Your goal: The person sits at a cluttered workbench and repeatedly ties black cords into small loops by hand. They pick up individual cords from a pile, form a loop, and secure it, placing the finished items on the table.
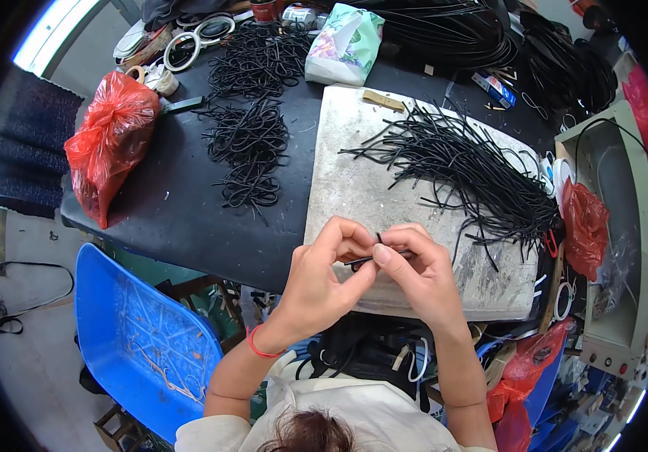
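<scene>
My left hand (325, 270) and my right hand (422, 265) meet over the near edge of a worn white board (339, 196). Both are closed, fingertips pinching a short piece of thin black cord (358, 262). One dark end of it pokes up between the fingers; most of the rest is hidden by them. Beyond my right hand, a thick pile of cut black cords (467, 169) lies across the board. Left of the board, looped black cords (248, 147) are heaped in a column on the dark table (188, 241).
At the table's left stands a knotted red plastic bag (113, 139). A floral tissue pack (346, 45), tape rolls (182, 51) and black coils (444, 34) line the back. A blue plastic chair (135, 331) is at lower left, a beige metal cabinet (616, 301) at right.
</scene>
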`<action>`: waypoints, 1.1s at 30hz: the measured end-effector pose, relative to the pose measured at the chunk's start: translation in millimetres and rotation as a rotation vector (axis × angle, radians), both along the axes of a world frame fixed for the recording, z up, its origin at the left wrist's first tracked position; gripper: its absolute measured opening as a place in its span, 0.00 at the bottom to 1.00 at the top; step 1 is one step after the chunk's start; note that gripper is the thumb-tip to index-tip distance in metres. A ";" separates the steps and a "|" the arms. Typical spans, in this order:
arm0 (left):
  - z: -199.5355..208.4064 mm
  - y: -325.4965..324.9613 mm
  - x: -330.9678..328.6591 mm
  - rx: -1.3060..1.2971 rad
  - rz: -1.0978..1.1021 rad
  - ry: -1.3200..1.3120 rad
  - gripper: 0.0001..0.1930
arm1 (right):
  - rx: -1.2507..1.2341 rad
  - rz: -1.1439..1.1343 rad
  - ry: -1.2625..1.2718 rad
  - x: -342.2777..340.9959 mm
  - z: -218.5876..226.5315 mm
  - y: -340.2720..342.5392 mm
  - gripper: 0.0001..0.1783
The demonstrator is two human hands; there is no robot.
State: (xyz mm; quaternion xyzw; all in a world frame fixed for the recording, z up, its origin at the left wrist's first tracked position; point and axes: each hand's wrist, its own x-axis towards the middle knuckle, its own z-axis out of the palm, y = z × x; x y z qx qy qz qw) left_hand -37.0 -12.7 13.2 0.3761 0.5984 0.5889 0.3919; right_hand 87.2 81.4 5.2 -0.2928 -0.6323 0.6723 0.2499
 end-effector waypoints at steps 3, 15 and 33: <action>7.4 -1.9 -3.6 -0.084 -0.123 0.018 0.13 | -0.075 -0.083 0.081 -0.2 1.1 -2.8 0.06; 8.9 -3.7 4.6 -0.095 -0.087 0.042 0.11 | -0.162 -0.177 0.047 -0.8 4.0 -10.4 0.07; 2.3 -8.3 -1.5 -0.175 -0.230 -0.161 0.08 | -0.006 -0.109 0.010 12.0 7.4 -18.1 0.08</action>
